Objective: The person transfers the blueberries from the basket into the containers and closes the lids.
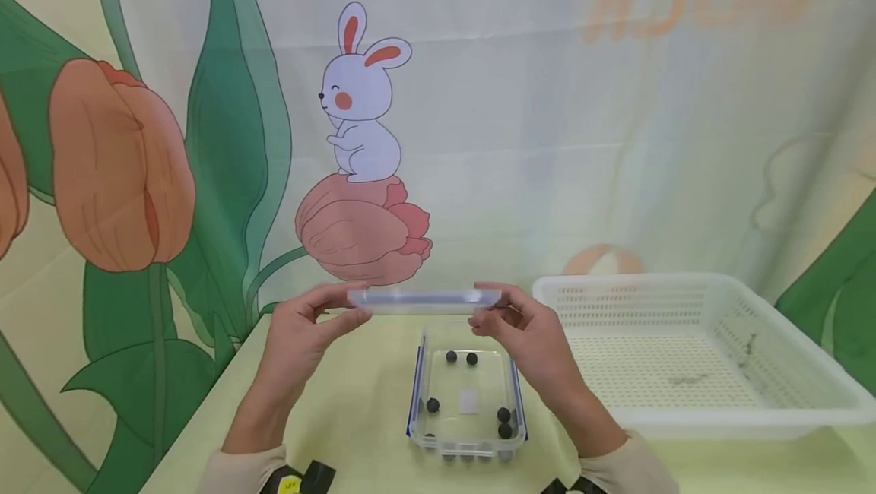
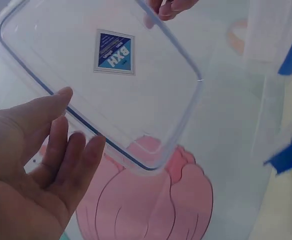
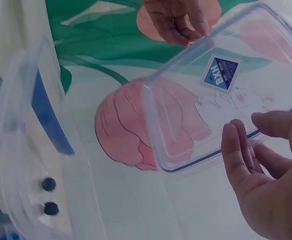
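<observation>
While our left hand (image 1: pixel 301 330) and right hand (image 1: pixel 527 334) pinch the clear lid (image 1: pixel 424 299) by its ends at mid-frame, fingers lightly curled, we hold it level above the open container (image 1: pixel 467 403).

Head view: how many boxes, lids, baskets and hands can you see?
Box: 1
Lid: 1
Basket: 1
Hands: 2, the left hand and the right hand, each holding one end of the lid
Total: 5
</observation>
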A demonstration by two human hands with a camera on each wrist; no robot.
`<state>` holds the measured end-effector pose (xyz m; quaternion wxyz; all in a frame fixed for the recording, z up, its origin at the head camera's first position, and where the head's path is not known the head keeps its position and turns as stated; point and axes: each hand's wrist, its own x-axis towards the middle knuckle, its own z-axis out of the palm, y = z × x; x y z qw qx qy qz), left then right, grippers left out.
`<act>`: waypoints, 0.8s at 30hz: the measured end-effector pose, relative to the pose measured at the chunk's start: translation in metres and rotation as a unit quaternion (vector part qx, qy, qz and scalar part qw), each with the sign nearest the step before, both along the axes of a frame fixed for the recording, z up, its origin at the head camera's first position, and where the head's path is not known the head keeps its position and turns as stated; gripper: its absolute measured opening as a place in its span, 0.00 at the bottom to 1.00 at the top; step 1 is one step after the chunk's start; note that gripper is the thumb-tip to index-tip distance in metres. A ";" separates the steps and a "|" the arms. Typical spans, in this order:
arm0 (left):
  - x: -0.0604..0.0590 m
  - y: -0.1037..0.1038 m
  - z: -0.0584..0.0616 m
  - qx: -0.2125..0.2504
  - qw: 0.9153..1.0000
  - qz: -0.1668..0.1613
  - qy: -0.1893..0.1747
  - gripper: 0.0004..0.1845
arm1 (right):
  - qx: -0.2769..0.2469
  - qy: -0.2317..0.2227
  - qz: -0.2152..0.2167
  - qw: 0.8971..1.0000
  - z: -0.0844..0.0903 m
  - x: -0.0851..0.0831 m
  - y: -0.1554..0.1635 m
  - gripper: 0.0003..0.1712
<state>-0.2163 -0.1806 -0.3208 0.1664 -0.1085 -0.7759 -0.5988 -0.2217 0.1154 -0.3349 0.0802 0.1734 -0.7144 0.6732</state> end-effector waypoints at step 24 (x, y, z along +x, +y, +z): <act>-0.031 0.052 -0.034 0.049 0.988 0.008 -0.149 0.21 | 0.208 -0.057 -0.113 0.970 -0.007 -0.014 0.020 0.28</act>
